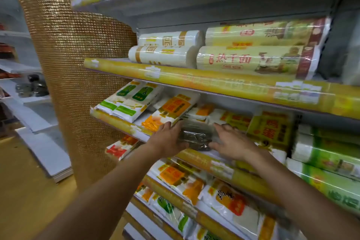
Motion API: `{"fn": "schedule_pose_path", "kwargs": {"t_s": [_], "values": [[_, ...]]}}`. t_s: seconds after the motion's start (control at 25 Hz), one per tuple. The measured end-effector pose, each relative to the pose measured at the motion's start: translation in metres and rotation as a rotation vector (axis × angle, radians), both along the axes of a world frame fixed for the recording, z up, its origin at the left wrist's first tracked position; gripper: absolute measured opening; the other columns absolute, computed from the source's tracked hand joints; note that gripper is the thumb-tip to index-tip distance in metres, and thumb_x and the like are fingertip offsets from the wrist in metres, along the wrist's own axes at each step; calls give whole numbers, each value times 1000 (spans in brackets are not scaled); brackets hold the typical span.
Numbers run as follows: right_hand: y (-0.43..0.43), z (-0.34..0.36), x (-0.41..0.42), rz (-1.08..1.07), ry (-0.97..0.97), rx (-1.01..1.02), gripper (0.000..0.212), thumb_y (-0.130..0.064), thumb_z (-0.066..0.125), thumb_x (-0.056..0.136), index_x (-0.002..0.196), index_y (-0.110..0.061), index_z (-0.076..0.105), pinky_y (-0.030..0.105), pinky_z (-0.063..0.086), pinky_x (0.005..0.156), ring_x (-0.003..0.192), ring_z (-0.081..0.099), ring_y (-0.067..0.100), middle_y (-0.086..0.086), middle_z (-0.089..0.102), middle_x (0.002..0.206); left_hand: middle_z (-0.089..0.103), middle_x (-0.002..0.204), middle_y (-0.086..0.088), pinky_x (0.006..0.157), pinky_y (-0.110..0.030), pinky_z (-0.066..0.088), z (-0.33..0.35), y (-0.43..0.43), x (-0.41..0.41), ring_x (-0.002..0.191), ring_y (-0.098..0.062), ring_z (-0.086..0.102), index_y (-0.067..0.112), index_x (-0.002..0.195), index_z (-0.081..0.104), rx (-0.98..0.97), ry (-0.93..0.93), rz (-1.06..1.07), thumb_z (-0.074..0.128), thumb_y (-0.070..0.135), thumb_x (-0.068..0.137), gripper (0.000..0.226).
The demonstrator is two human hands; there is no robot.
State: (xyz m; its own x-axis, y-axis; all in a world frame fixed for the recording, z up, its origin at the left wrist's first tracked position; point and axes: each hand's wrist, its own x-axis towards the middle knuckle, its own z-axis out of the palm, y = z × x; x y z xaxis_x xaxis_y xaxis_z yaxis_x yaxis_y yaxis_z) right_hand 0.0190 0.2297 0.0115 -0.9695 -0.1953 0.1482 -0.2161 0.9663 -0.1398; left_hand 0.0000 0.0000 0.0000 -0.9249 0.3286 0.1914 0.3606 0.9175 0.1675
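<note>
A dark, clear-wrapped packet (196, 135) lies at the front of a sloped store shelf (196, 157), between packs of noodles. My left hand (168, 139) grips its left end, thumb underneath and fingers over the top. My right hand (231, 143) lies against its right side with fingers spread and nearly straight, thumb near the packet's lower corner. Both forearms reach up from the bottom of the frame.
Orange-and-white noodle packs (171, 110) and green-and-white packs (126, 101) lie left of the packet, yellow packs (270, 127) to its right. Rolled noodle bundles (253, 59) fill the shelf above. A gold mosaic pillar (72, 64) stands left of the shelves. More packs (229, 202) sit below.
</note>
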Motion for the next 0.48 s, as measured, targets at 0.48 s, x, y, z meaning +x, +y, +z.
{"fn": "schedule_pose_path", "kwargs": {"t_s": [0.48], "values": [[-25, -15, -46, 103, -53, -8, 98, -65, 60, 83, 154, -23, 8, 38, 50, 92, 118, 55, 27, 8, 54, 137, 48, 130, -12, 90, -40, 51, -16, 10, -25, 114, -32, 58, 36, 153, 15, 122, 1, 74, 71, 59, 80, 95]]}}
